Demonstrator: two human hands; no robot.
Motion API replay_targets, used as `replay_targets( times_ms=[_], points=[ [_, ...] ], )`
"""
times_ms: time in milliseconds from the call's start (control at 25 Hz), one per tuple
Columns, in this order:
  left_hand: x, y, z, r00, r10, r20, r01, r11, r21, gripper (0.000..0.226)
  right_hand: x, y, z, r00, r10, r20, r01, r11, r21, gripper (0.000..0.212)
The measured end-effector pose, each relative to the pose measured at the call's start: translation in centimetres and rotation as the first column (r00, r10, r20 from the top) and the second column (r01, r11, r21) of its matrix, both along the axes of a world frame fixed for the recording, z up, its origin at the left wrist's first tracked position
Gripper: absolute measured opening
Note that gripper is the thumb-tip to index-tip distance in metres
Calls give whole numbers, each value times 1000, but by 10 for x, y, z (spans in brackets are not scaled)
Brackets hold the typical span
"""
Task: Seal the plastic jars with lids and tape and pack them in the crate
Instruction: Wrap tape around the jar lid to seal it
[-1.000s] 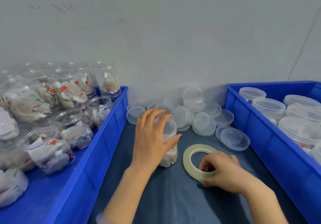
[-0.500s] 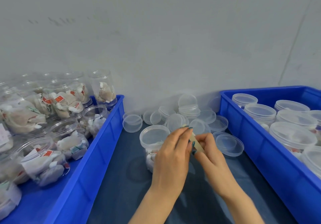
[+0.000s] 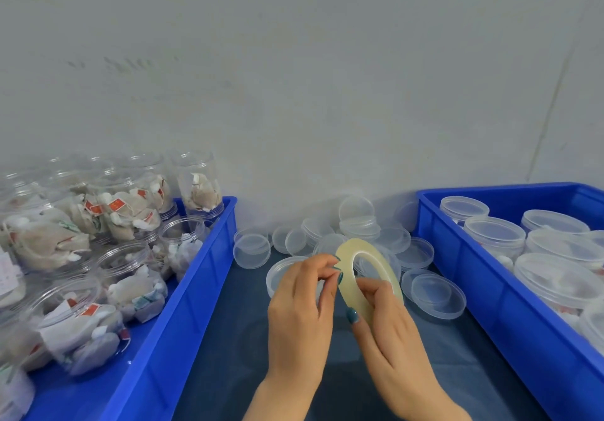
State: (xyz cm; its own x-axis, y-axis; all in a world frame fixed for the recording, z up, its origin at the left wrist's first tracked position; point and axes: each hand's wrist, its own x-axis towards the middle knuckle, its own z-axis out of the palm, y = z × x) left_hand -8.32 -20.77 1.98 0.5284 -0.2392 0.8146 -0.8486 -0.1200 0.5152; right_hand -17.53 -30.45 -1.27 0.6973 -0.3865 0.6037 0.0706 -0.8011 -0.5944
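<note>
My right hand point(image 3: 389, 332) holds a pale yellow roll of tape point(image 3: 372, 257) upright above the dark blue cloth, thumb through its hole. The fingertips of my left hand point(image 3: 302, 309) pinch at the roll's left edge. Behind my left hand stands a lidded clear jar point(image 3: 277, 273), mostly hidden. A heap of loose clear lids point(image 3: 356, 227) lies against the wall. On the right, the blue crate point(image 3: 483, 290) holds several lidded jars point(image 3: 493, 234).
On the left a blue crate point(image 3: 196, 276) is full of open jars point(image 3: 130, 276) stuffed with sachets. A single lid point(image 3: 434, 293) lies beside the right crate. A grey wall closes off the back.
My left hand let go of the jar's lid and came to the tape. My right hand lifted the roll off the cloth and turned it upright. The camera tilted up.
</note>
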Motion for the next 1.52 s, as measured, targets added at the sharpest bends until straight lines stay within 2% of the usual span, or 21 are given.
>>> replay_targets(
  times_ms=[160, 280, 360, 480, 560, 680, 760, 840, 1000, 1080, 1200, 1360, 1520],
  points=[
    [2, 0, 0, 996, -12, -86, 19, 997, 78, 23, 3, -6, -1, 992, -126, 1, 124, 981, -151, 30],
    [-2, -4, 1, 977, -75, -200, 112, 977, 182, 22, 3, -12, 3, 984, -177, -9, 176, 982, -65, 28],
    [-4, -4, -1, 962, -114, -247, 170, 960, 221, 29, 2, -16, 5, 981, -184, -63, 184, 983, -6, 35],
    [-7, 0, 0, 961, -189, -204, 229, 954, 194, 17, -1, -18, 6, 980, -184, -74, 186, 983, 14, 33],
    [-5, 1, 0, 973, -174, -148, 200, 962, 186, 27, -1, -18, 5, 986, -158, -59, 158, 987, -8, 28],
    [1, 2, 2, 996, -67, -56, 77, 977, 200, 25, 0, -20, 1, 965, -262, -8, 255, 943, -212, 29],
    [3, 7, 3, 999, -18, -26, 24, 969, 247, 19, 2, -24, -1, 920, -381, 88, 385, 843, -376, 33],
    [-1, 12, 1, 1000, 12, 8, -14, 958, 287, 19, 3, -28, -7, 877, -458, 144, 471, 764, -442, 39],
    [-11, 23, -9, 999, 47, -27, -38, 961, 273, 31, 5, -33, -16, 825, -559, 83, 540, 735, -410, 59],
    [-7, 31, -13, 995, 82, -50, -67, 966, 249, 34, 7, -32, -15, 825, -562, 61, 537, 745, -397, 62],
    [2, 45, -16, 988, 149, -34, -137, 962, 236, 37, 14, -24, -12, 841, -538, 53, 514, 765, -388, 53],
    [18, 54, -24, 972, 210, -109, -187, 964, 189, 33, 22, -14, -7, 866, -494, 73, 487, 801, -349, 34],
    [25, 51, -34, 956, 110, -271, -73, 987, 146, 25, 27, -10, -3, 871, -488, 53, 482, 829, -285, 43]
  ],
)
